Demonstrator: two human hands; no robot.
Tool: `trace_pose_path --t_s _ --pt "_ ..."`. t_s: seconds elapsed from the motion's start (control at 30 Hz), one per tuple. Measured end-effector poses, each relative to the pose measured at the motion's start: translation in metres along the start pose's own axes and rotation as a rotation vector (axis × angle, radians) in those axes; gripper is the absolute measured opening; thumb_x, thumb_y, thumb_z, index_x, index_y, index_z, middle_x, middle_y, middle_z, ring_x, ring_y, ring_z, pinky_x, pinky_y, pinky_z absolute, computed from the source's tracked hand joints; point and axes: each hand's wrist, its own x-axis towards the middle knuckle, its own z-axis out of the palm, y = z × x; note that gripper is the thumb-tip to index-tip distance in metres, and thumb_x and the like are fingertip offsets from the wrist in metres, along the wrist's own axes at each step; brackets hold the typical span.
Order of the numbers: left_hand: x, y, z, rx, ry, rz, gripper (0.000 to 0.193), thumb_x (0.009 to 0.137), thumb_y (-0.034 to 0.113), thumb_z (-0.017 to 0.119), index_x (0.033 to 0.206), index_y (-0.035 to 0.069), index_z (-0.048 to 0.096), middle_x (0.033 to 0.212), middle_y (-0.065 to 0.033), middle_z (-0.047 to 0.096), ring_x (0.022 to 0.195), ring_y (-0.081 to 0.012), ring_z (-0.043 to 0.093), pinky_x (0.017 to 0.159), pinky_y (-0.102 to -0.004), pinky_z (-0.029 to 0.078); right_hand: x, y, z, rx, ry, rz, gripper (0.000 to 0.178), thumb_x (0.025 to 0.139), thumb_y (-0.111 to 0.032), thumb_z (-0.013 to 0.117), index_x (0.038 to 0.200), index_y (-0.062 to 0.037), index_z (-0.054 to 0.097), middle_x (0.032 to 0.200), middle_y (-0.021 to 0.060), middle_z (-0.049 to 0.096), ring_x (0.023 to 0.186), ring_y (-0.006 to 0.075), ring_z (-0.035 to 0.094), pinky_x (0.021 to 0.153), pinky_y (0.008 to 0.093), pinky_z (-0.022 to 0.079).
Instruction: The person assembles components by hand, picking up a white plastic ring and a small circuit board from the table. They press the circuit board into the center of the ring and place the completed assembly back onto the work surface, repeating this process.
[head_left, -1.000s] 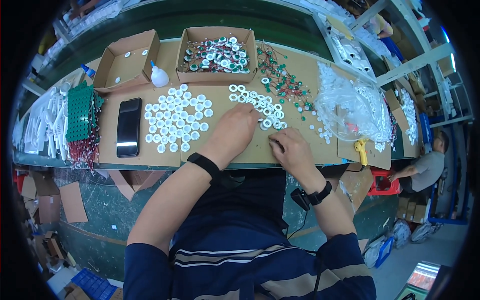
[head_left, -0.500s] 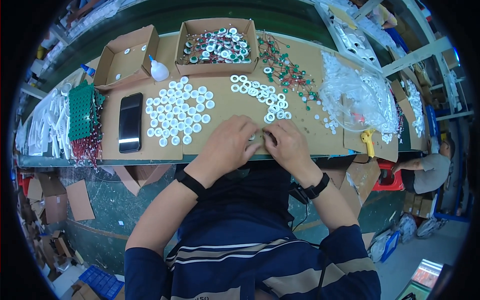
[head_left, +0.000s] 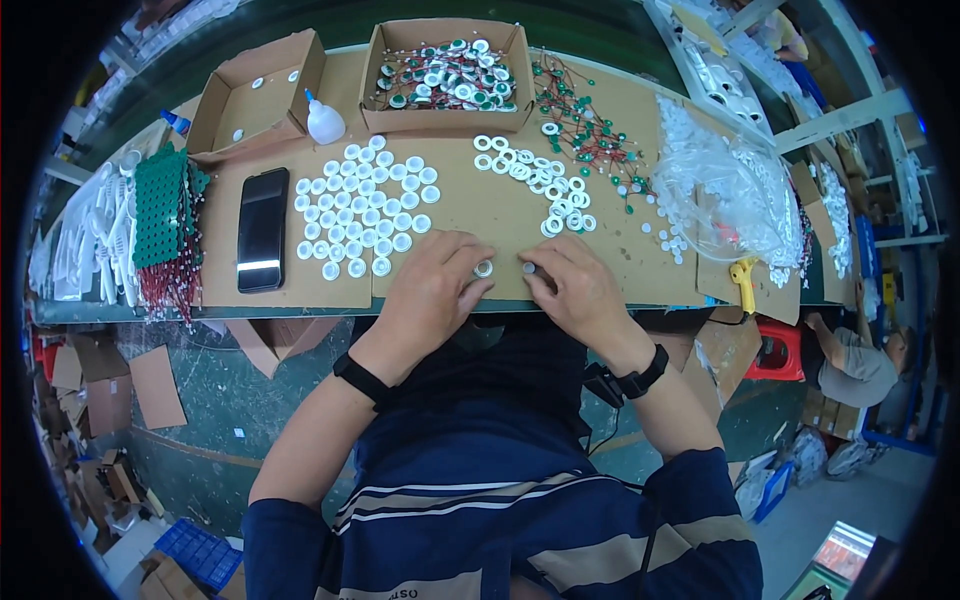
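Observation:
My left hand [head_left: 428, 290] pinches a small white ring [head_left: 484, 268] between thumb and fingertips near the table's front edge. Across a short gap, my right hand [head_left: 582, 292] grips a little white disc [head_left: 529, 268] at its fingertips. Beyond the hands lies a loose cluster of white rings [head_left: 553, 188], several of them overlapping. Round white caps [head_left: 371, 217] are spread out to the left of my left hand. Small white discs [head_left: 673, 240] lie scattered to the right of my right hand.
At the back stand a carton of wired green-and-white discs [head_left: 445, 121] and a carton [head_left: 255, 135] with a few white pieces. A squeeze bottle [head_left: 325, 122], phone [head_left: 262, 230], green discs with red wires [head_left: 590, 120], plastic bag [head_left: 700, 185] and yellow tool [head_left: 742, 285] surround the work area.
My hands have drawn apart, the left moving a little left and the right slightly right. The ring and the disc at their fingertips now show clearly. A person at far right has leaned over.

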Motion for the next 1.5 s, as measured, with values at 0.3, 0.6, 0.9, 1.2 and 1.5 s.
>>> trace_pose_path --t_s 0.3,0.6,0.9,1.2,1.5 --pt "-0.005 -0.002 -0.001 0.099 0.070 0.015 0.035 0.090 0.007 0.089 0.124 0.005 0.080 0.122 -0.0115 0.076 0.119 -0.0352 0.070 0.105 -0.0479 0.057 0.001 0.003 -0.006 0.034 -0.098 0.061 0.023 0.096 -0.003 0.086 0.119 -0.0021 0.085 0.110 0.0122 0.077 0.099 0.0322 0.076 0.086 0.0411 0.063" --pt "-0.003 -0.003 0.000 0.045 0.089 -0.002 0.045 0.088 0.006 0.089 0.131 0.008 0.079 0.122 -0.0114 0.076 0.118 -0.0357 0.070 0.105 -0.0481 0.057 0.009 -0.008 -0.001 0.143 -0.152 0.169 0.023 0.099 -0.003 0.085 0.122 -0.0025 0.084 0.112 0.0119 0.078 0.098 0.0311 0.076 0.086 0.0392 0.062" --pt "-0.003 0.000 -0.004 0.022 0.062 -0.046 0.056 0.087 0.003 0.086 0.142 0.008 0.075 0.122 -0.0111 0.078 0.120 -0.0343 0.071 0.106 -0.0481 0.057 0.031 -0.007 0.018 0.219 -0.175 -0.007 0.023 0.100 0.000 0.083 0.123 -0.0029 0.084 0.112 0.0117 0.078 0.099 0.0293 0.077 0.086 0.0379 0.062" --pt "-0.004 -0.004 -0.002 -0.013 0.100 -0.041 0.059 0.087 0.002 0.086 0.145 0.009 0.074 0.116 -0.0135 0.075 0.116 -0.0369 0.070 0.103 -0.0490 0.057 0.032 -0.015 0.020 0.197 -0.138 0.044 0.023 0.096 0.000 0.087 0.120 -0.0022 0.085 0.106 0.0114 0.078 0.086 0.0254 0.077 0.077 0.0363 0.062" --pt "-0.005 -0.005 0.000 -0.027 0.090 -0.053 0.059 0.089 0.000 0.084 0.147 0.010 0.074 0.115 -0.0143 0.075 0.115 -0.0372 0.071 0.102 -0.0499 0.057 0.028 -0.020 0.027 0.150 -0.090 0.075 0.021 0.093 -0.003 0.092 0.113 -0.0009 0.086 0.102 0.0108 0.078 0.078 0.0230 0.077 0.071 0.0345 0.063"
